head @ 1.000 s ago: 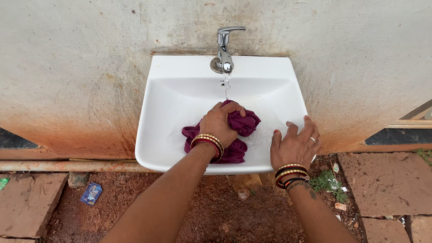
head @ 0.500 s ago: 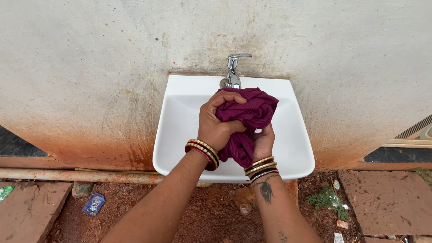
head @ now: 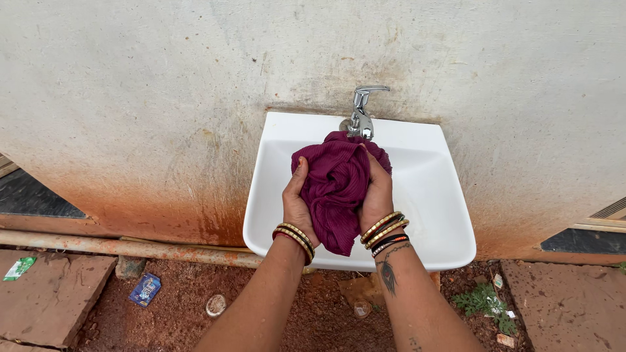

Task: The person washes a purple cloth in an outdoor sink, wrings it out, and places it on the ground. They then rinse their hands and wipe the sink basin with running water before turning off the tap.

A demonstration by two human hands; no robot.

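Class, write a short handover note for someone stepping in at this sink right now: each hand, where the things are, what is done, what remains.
Left hand and right hand both clasp the bunched maroon cloth between them, held up over the white basin, just below the chrome tap.
Done: cloth is lifted out of the basin.
Left: cloth is not yet set down anywhere. Whether water runs cannot be told.

Bare forearms, gold and red bangles on both wrists, dark tattoo on right forearm
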